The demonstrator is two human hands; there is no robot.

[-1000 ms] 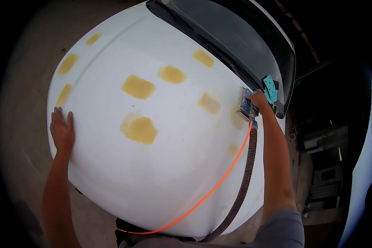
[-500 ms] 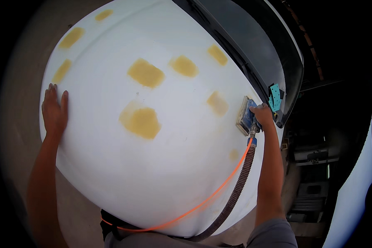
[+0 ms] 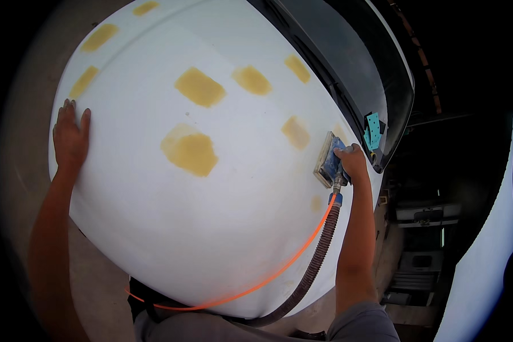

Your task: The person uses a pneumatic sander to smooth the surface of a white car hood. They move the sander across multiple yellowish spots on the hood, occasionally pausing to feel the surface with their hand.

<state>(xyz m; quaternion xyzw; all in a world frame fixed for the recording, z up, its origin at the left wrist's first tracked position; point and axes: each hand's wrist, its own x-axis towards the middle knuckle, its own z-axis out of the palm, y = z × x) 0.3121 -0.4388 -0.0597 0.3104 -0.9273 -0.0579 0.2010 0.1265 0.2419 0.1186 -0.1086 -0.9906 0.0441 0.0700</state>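
Observation:
A white car hood (image 3: 154, 228) spreads in front of me, with several yellowish filler patches (image 3: 196, 153) on it. My right hand (image 3: 353, 162) grips a blue pneumatic sander (image 3: 330, 162) whose pad meets the paint near the windshield side. From the sander's rear run a ribbed dark hose (image 3: 322, 245) and an orange air line (image 3: 293, 259), both curving back toward my waist. Flat on the hood's left edge rests my left hand (image 3: 71, 134), fingers stretched out, just below a yellow patch (image 3: 84, 82).
Teal perforated sanding sheets (image 3: 373, 131) lie at the foot of the dark windshield (image 3: 347, 54), beside the wiper (image 3: 308, 51). A concrete floor (image 3: 25, 142) shows around the hood. Dim equipment (image 3: 422, 259) stands off to the right.
My right hand and the sander have shifted slightly left across the hood. The whole view has moved a little, and my left hand stays on the edge.

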